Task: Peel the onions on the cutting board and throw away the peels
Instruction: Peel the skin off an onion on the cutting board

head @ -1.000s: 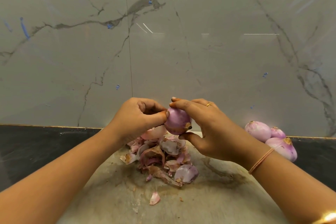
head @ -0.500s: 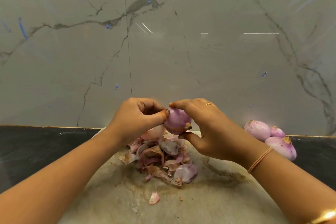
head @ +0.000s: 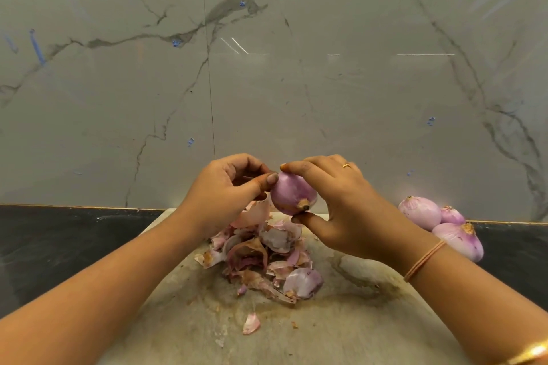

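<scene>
purple onion [head: 292, 197]: in the head view it is hanging above the far end of the cutting board [head: 326, 332], over the peel pile [head: 261, 258], with its root end facing the camera; most of its surface is looking smooth and bare.
right hand [head: 341, 201]: is clamping the onion, forefinger lying over the top and thumb pressing up under the root end.
left hand [head: 225, 190]: is curling in on the onion's upper left, thumb tip pressing on the skin and forefinger meeting it from behind; it seems to be pinching a scrap of skin, though the scrap is too small to make out.
peeled onions [head: 419, 212]: three are lying together well right of the pile, at the foot of the marble wall [head: 296, 83], by the board's edge on the dark tabletop [head: 59, 246].
loose peel [head: 251, 323]: is lying alone on the board, nearer the camera than the pile.
step in hand: probably stripping the last skin near the tip. doing it well is calling for a firm right-hand grip while the left nail is lifting an edge and pulling toward the root, turning the onion bit by bit and letting pieces drop onto the pile for easy gathering.
against the earlier frame: the onion is staying in the same spot between the hands; the left fingers are looking slightly more opened around the thumb; pile, loose peel and peeled onions are lying unmoved.
</scene>
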Tool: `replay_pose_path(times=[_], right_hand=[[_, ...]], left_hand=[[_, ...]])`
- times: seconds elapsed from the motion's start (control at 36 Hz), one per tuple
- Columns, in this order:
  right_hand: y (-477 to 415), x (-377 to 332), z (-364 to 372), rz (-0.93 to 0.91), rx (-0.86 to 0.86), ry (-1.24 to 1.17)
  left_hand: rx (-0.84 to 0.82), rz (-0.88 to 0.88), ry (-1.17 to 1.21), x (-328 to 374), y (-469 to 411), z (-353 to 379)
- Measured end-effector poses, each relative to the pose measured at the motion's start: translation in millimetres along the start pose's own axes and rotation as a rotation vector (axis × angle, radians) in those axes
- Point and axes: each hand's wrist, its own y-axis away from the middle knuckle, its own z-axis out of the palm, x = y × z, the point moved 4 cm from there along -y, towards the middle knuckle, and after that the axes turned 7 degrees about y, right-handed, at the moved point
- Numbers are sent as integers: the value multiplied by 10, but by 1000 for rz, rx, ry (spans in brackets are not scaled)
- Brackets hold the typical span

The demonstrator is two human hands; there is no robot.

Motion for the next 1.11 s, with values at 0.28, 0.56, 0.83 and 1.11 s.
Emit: replay_pose_path(times=[0.28, 0.56, 0.83, 1.11], right_hand=[[5, -12, -27, -19, 8, -92], [5, 25, -28, 64, -9, -233], [22, 56, -60, 177, 11, -200], [26, 78, -23, 211, -7, -413]], left_hand=[[120, -20, -164, -92, -70, -114], [191, 18, -292, -187, -119, -238], [-102, 233, -192, 39, 28, 21], [-226, 318, -212, 17, 53, 110]])
